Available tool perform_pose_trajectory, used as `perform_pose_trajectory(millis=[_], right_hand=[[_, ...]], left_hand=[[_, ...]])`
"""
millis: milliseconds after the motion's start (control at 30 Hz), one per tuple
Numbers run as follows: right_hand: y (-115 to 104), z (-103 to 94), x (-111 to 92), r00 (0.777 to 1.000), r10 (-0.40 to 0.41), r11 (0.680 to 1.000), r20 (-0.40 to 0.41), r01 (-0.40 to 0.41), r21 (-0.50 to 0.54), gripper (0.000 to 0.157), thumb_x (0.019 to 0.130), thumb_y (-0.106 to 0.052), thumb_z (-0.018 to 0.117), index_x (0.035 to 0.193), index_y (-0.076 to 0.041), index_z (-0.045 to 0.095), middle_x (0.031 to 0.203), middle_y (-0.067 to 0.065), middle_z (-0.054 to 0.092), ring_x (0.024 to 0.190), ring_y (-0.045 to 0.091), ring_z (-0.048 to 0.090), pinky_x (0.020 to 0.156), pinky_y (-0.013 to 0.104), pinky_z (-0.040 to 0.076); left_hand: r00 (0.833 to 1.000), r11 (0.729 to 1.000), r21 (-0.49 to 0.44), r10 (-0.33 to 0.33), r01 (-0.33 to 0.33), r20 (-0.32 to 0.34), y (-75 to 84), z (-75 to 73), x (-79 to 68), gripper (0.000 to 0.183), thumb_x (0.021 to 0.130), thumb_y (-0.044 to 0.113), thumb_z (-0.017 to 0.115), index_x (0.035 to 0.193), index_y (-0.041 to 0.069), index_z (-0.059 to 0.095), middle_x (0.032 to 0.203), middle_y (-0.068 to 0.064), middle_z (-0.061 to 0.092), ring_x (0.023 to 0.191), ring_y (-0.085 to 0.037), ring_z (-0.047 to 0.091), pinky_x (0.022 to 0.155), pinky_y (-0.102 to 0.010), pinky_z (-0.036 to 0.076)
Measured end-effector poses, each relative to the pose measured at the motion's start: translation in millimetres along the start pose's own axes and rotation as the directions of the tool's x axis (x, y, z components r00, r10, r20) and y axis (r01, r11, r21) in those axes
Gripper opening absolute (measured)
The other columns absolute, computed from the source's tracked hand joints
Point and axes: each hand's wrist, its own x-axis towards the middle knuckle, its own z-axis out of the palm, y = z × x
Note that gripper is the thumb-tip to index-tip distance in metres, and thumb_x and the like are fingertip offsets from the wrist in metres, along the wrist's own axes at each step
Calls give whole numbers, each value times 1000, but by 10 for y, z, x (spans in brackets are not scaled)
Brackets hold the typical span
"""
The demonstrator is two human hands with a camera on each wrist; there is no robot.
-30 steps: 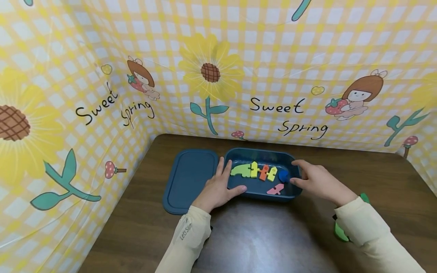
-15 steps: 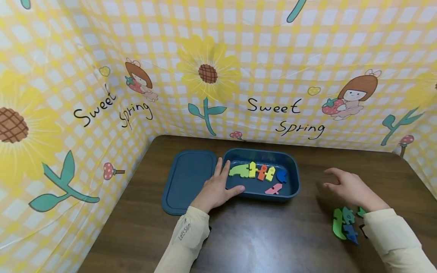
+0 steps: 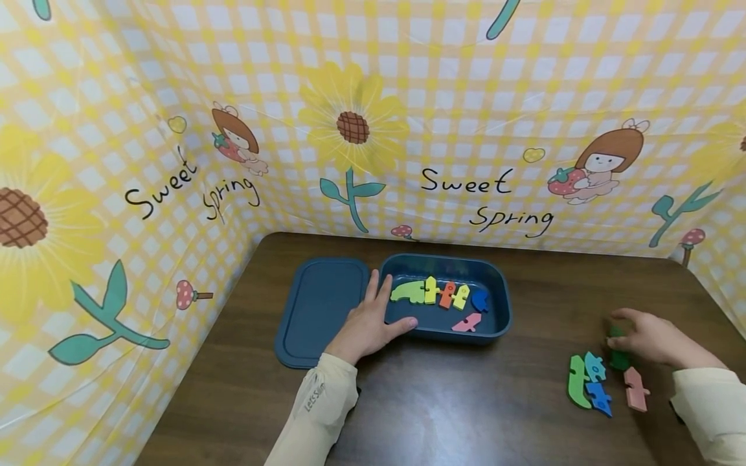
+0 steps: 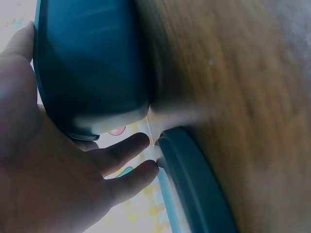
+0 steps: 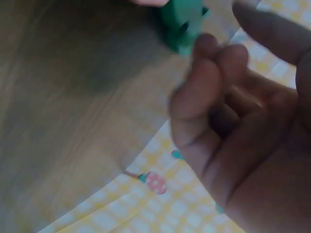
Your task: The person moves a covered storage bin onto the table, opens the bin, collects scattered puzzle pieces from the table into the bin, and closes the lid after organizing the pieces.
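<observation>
A dark blue plastic box (image 3: 505,323) holds several puzzle pieces: a light green one (image 3: 408,291), two yellow, an orange, a blue and a pink. My left hand (image 3: 366,329) rests at the box's left end, thumb by the near rim and fingers extended. In the left wrist view, two of its fingers reach between the box (image 4: 92,58) and the lid (image 4: 194,179). Far right, my right hand (image 3: 655,338) hovers at a dark green puzzle piece (image 3: 620,353), thumb and index finger apart. The right wrist view shows that green piece (image 5: 183,22) beyond the bent fingers.
The dark blue lid (image 3: 323,310) lies flat left of the box. On the wooden table beside my right hand are a green piece (image 3: 577,383), a light blue piece (image 3: 595,367), a blue piece (image 3: 598,398) and a pink piece (image 3: 636,389). A patterned cloth (image 3: 466,129) borders the table.
My right hand has left the box's right end and moved right to the loose pieces, uncovering the pink one. The blue piece stays in the box. My left hand keeps its place.
</observation>
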Motion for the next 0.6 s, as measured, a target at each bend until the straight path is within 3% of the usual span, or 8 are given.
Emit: perform_pose_trajectory(millis=[133,233,400,600], right_hand=[[122,53,-87,995,28,988,98,-43,149,70,92,-13,72,140,20,32,56,1,45,42,13,40,43,30,40],[157,88,-115,990,36,977,135,-64,203,79,91,-12,74,143,19,24,59,3,51,43,12,39,42,27,37],[158,147,-131,992,22,977,126,-48,209,86,89,-13,76,145,17,19,62,6,61,43,15,46,42,28,39],[113,206,-120,995,17,985,100,-33,167,90,87,-17,79,146,16,19,69,7,60,52,21,56,47,33,45]], left_hand=[[1000,1000,-3,8,-8,-5,4,2,1,105,89,71,61,165,24,6,168,0,-14,140,-53,33,106,-69,30],[1000,1000,-12,7,-8,-4,10,-3,-4,105,89,70,62,165,24,6,168,0,-13,140,-53,31,107,-69,29],[1000,1000,-14,-2,2,3,12,-4,-5,103,90,68,62,165,25,6,168,0,-14,141,-52,30,107,-68,29],[1000,1000,-14,4,-4,10,6,4,-2,103,90,68,62,165,24,5,168,2,-16,141,-51,31,107,-67,30]])
